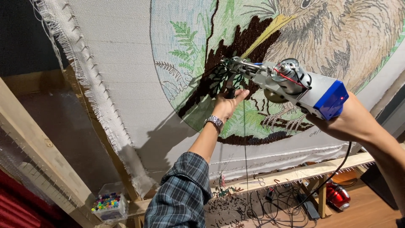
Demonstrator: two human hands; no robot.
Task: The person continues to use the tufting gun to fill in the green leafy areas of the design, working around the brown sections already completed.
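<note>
Plaid sleeve (pixel 180 192) at bottom centre, nearest the lens, forearm running up to a wristwatch (pixel 214 122) just left of middle. Left hand (pixel 226 104) above it, clenched on the tufting gun's (pixel 287 84) black front handle (pixel 230 91), fingertips close to the cloth (pixel 126 63). Right hand (pixel 350 120) at right of frame, under the gun's blue rear block (pixel 331 100); mostly hidden behind the gun body, so cannot tell how that hand is closed, though pressed against the rear of the tool. Gun lying slantwise from right of centre up toward upper middle, grey body, motor and red wire on top, needle end touching the cloth at the dark brown patch. Black cord (pixel 337 173) dropping from the gun's rear toward lower right. Cloth stretched on a wooden frame (pixel 38 147), filling the upper frame, frayed edge hooked on pins along the left. Round picture on the cloth: bird (pixel 337 33) at upper right with yellow beak, green ferns at upper centre, brown branch partly filled in. Clear box of coloured beads or pins (pixel 109 204) at lower left on the frame's rail. Tangle of cables (pixel 278 202) on the floor at lower centre, red round object (pixel 337 196) at lower right, too small to identify.
</note>
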